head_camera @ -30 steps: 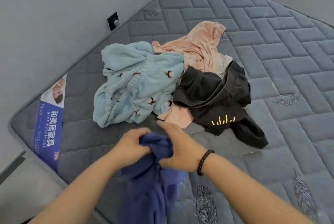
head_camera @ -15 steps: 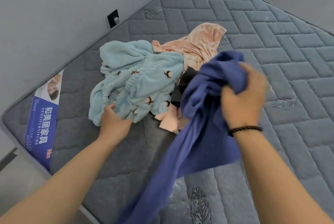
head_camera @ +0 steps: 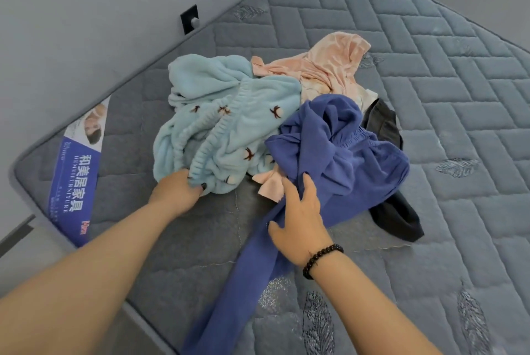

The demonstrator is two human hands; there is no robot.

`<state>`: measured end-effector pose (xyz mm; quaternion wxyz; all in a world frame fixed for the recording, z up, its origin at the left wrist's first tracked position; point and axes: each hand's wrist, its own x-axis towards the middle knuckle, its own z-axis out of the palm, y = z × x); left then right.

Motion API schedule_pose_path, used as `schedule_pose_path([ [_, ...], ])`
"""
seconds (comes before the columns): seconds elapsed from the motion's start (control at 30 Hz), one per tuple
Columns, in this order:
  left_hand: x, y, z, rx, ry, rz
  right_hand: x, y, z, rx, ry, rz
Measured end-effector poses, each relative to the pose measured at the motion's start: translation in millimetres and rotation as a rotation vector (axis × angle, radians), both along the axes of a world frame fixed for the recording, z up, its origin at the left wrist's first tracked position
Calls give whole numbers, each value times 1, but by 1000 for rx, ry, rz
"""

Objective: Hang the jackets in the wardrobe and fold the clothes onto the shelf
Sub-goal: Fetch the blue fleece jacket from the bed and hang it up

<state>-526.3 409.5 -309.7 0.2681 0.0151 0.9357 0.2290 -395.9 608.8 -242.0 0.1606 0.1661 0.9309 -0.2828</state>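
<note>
Mattress point(head_camera: 430, 73): left hand point(head_camera: 175, 192) grips light-blue garment point(head_camera: 226, 131) (fingers curled); right hand point(head_camera: 301, 222), fingers spread, rests on blue trousers point(head_camera: 344, 154).

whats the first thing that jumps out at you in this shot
A heap of crumpled clothes in the middle of the grey quilted mattress: a fluffy light blue garment, a pink one behind it, and a blue garment draped over a black one. The left hand grips the light blue garment's near edge, while the right hand rests open on the blue one.

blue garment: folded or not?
Not folded. The blue knit garment lies bunched on the pile, one leg trailing off the grey quilted mattress.
</note>
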Motion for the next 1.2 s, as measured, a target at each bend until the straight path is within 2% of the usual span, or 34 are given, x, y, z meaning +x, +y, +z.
schedule_pose_path([
  [0.1,19,-14,45,71,206,64,-13,-4,17,-51,97,19],
  [0.27,36,-57,134,33,499,-56,-37,-30,63,-106,244,179],
  [0.37,38,-80,190,20,618,-118,-52,-50,97,-65,332,305],
  [0.53,82,-95,274,102,761,-204,-47,-81,149,-70,472,492],
  [0.63,119,-99,304,164,705,-335,-22,-90,175,-56,479,600],
  [0.73,159,-98,322,17,670,-589,6,-91,200,-11,486,805],
  [0.8,180,-97,344,-37,612,-611,28,-87,217,40,451,948],
  [0.93,238,-94,408,133,482,-444,80,-82,268,-54,427,949],
  [1.03,292,-92,452,184,528,-343,114,-80,312,-120,469,925],
  [1.1,322,-91,475,213,549,-248,129,-80,341,-177,565,934],
  [1.2,360,-92,504,267,555,-90,143,-81,390,-380,677,873],
])
